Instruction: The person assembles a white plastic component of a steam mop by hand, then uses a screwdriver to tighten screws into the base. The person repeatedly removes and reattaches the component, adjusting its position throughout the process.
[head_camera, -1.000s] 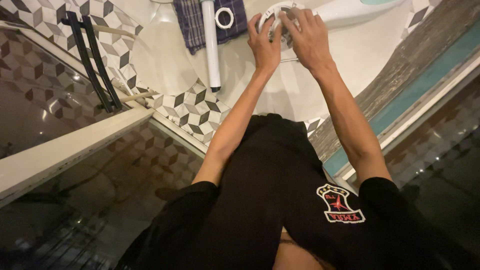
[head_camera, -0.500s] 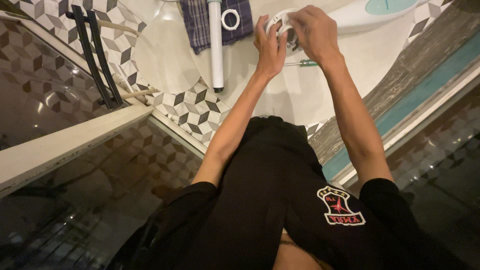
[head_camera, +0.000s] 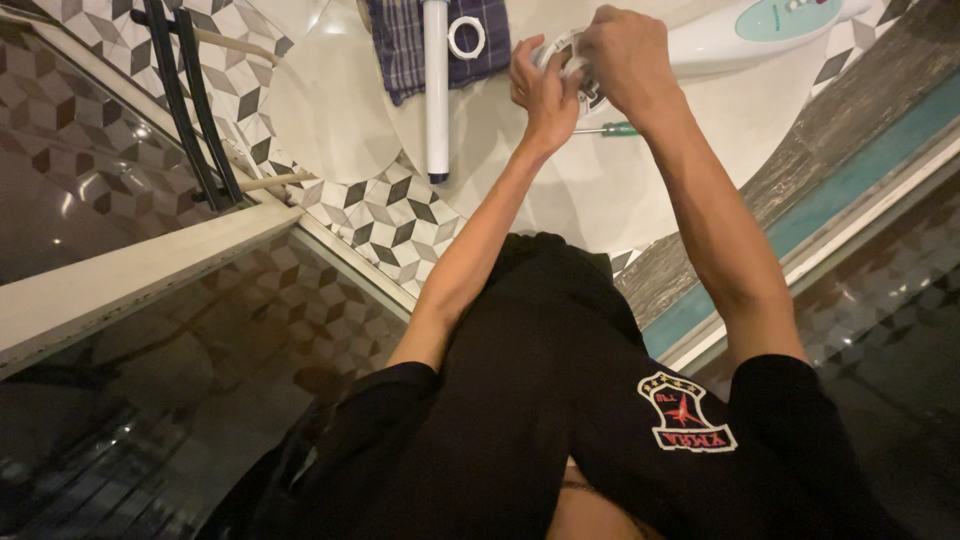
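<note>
your left hand (head_camera: 545, 95) and right hand (head_camera: 625, 60) at 12 o'clock, fingers curled, both gripping white round fitting (head_camera: 562, 52) between them. green screwdriver (head_camera: 605, 129) just below. white tube (head_camera: 436, 90) at 11 o'clock on checked cloth (head_camera: 400, 40).

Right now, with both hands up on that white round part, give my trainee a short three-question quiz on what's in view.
1. True or false: the left hand and right hand both grip the white round plastic fitting.
2. Which lies on the blue checked cloth? A) the long white plastic tube and small white ring B) the green-handled screwdriver C) nothing
3. Fill in: the screwdriver lies on the white surface just below the ____ hand.

Key: 1 true; 2 A; 3 right.
</note>
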